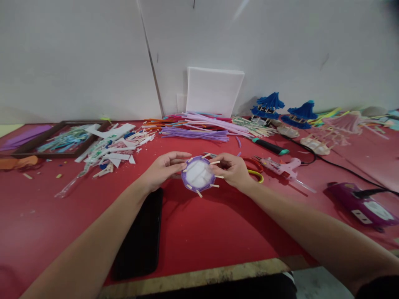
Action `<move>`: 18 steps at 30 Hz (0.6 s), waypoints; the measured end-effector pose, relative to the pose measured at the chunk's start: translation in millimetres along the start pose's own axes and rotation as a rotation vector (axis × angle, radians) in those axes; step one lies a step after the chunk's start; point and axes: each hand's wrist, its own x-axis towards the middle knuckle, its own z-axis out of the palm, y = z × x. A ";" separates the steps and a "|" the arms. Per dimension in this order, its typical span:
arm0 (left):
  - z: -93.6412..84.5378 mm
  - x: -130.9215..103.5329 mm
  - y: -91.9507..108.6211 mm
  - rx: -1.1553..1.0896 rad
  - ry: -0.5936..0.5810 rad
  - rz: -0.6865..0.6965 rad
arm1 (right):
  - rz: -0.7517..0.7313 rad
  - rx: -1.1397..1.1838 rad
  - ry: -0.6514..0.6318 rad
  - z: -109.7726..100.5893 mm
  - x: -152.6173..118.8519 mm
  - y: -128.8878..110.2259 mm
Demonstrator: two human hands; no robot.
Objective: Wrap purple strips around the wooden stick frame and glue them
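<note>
A small round piece with a purple rim and a whitish middle (pixel 198 173) is held up over the red table, several pale short sticks poking out around its edge. My left hand (pixel 165 169) grips its left rim between thumb and fingers. On the other side, my right hand (pixel 232 169) pinches the upper right edge near one of the sticks. Scissors with red and yellow handles (pixel 257 176) lie just right of my right hand, partly hidden by it.
Under my left forearm lies a black phone-like slab (pixel 140 241). Purple pipe cleaners (pixel 196 134) and paper scraps (pixel 116 145) lie behind. At right are a pink glue gun (pixel 282 168), a black-handled tool (pixel 270 146), a purple power strip (pixel 363 205) with its cable, and blue-roofed models (pixel 268 107).
</note>
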 end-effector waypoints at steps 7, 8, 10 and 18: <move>0.0 2.0 -1.5 -0.016 0.040 0.102 | -0.007 -0.025 0.029 -0.1 0.4 -0.1; -0.4 2.7 -2.1 -0.028 0.055 0.115 | -0.010 -0.032 0.034 -0.2 0.5 -0.2; -1.9 4.4 -3.2 -0.053 0.098 0.140 | -0.016 -0.049 0.040 -0.7 0.6 -0.1; -7.2 6.1 -4.5 0.047 0.139 0.116 | -0.048 -0.093 0.071 -1.3 0.1 -1.7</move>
